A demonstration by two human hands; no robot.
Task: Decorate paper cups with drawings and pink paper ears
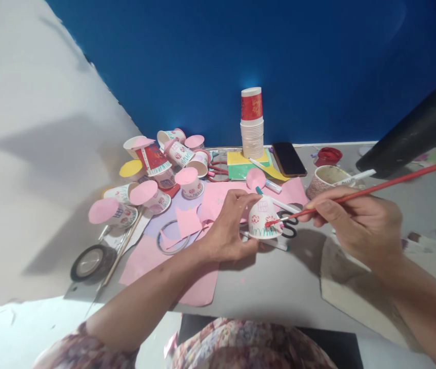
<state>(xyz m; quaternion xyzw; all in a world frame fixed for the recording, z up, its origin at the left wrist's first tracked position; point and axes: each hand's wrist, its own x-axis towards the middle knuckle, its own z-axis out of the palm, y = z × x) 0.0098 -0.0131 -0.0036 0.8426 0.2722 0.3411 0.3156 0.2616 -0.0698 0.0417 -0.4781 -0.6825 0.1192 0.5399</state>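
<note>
Here, the person's left hand (228,230) is wrapped around a small white paper cup (263,219) turned upside down, fingers and thumb closed on its side, holding it just above the grey desk (272,287). The cup bears a pink window, red flowers and green grass strokes drawn on its wall. The right hand (356,220) pinches a long red-handled paintbrush (375,188) between thumb and fingers; the handle slants up to the right, and its red-tipped bristles touch the cup's wall near the lower edge.

Just behind the cup lie black-handled scissors (289,225) and a few white felt-tip markers (275,187). Under the left wrist spread sheets of pink paper (198,287), with a clear tape ring (172,238) resting on them. Farther left sits a cluster of decorated paper cups with pink paper circles on top (152,179), some tipped over, and beside them a dark roll of tape (91,262). At the back, against the blue wall (241,51), stands a tall stack of white paper cups topped by a red one (252,123), resting by yellow and green paper sheets (241,164). A black phone (289,159) lies flat to the right of the stack, then a red lid (329,155) and a patterned cup of water (323,180) with a white stick leaning in it.
</note>
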